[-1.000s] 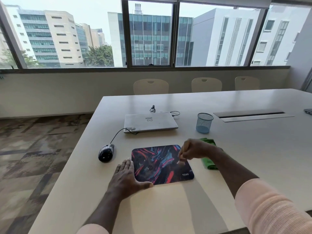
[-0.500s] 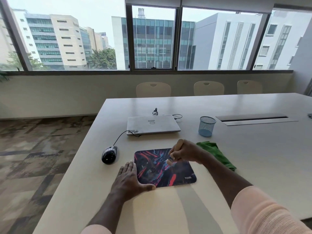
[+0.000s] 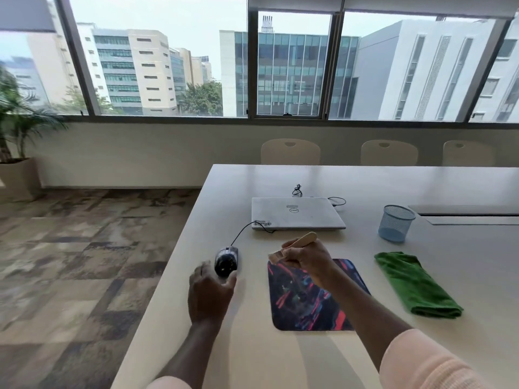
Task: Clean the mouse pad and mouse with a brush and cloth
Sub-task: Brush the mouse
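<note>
The person's right grip [image 3: 306, 261] is closed around a small brush with a pale wooden handle [image 3: 304, 239], held over the far left corner of the dark rectangular mouse pad with red and blue streaks [image 3: 309, 301]. The bristle end points left and looks lifted off the pad rather than pressed on it. The left grip [image 3: 212, 293] sits at the near end of the glossy black wired computer mouse [image 3: 227, 261], fingers spread and loosely bent, thumb toward the mouse's right side and the other fingers toward its left. It holds nothing, and blur hides whether it touches the shell. The mouse rests on the white bench [image 3: 280, 360] just left of the pad, its thin black cable [image 3: 241, 234] running far to a closed silver laptop [image 3: 295, 213]. A folded green cloth [image 3: 415, 284] lies to the right of the pad, apart from both hands, and a blue mesh cup [image 3: 396, 223] stands beyond it.

The step in hand looks like taking up the mouse for brushing. The next move calls for the left grip to close on the mouse's sides and steady it without tugging the cable, while the right grip carries the bristles left onto the buttons and seams. The cloth wiping appears not yet begun
</note>
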